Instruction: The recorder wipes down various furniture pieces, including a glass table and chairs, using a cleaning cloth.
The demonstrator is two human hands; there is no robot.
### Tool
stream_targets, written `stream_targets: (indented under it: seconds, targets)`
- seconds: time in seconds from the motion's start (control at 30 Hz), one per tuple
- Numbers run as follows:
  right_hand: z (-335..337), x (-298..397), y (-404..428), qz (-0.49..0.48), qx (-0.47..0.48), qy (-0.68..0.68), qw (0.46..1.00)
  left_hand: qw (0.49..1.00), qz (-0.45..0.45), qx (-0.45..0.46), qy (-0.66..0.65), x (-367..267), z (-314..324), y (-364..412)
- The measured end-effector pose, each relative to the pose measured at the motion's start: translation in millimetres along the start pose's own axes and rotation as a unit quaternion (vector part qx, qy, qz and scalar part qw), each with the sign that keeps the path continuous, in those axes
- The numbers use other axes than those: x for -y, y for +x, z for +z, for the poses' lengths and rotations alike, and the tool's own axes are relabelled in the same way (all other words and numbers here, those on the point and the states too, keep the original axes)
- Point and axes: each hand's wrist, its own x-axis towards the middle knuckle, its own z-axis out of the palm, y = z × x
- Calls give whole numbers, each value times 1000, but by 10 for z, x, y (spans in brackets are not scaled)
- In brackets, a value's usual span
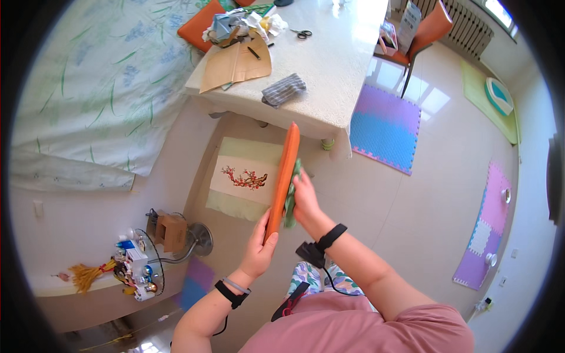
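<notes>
A long, narrow orange object (284, 172) slants upward in front of me, its far tip just below the table's front edge. It may be a board or tray seen on edge; the view does not settle which. My left hand (259, 249) grips its lower end, thumb on the near side. On its right side, my right hand (306, 198) holds a bunched green cloth (290, 205) against or close behind it. Some of that hand's fingers are hidden by the cloth and the object. Both wrists wear black straps, and a small black device hangs at the right one.
A table (322, 66) with a white cloth bears a striped grey cloth (284, 89), scissors (303, 34), opened brown cardboard (238, 64) and crumpled paper (242, 24). Below lies a blossom-patterned mat (245, 176). A cluttered shelf (137, 264) stands left, a foam mat (386, 128) right.
</notes>
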Motion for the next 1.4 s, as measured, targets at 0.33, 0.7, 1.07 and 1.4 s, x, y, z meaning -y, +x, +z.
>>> stream_targets:
  seconds: [0.33,0.7,1.07,1.4]
  targets:
    - [143,-44,-678,-134,1,-140,981,995,77,-35,45,289,76,14]
    - [205,515,-830,8,30,-200,979,951,50,26,305,-40,-91,-186]
    - [700,309,-1050,-20,-5,-323,946,933,19,52,356,17,-352,-448]
    - [528,495,-1152,51,48,-331,941,949,57,17,311,99,-630,-757]
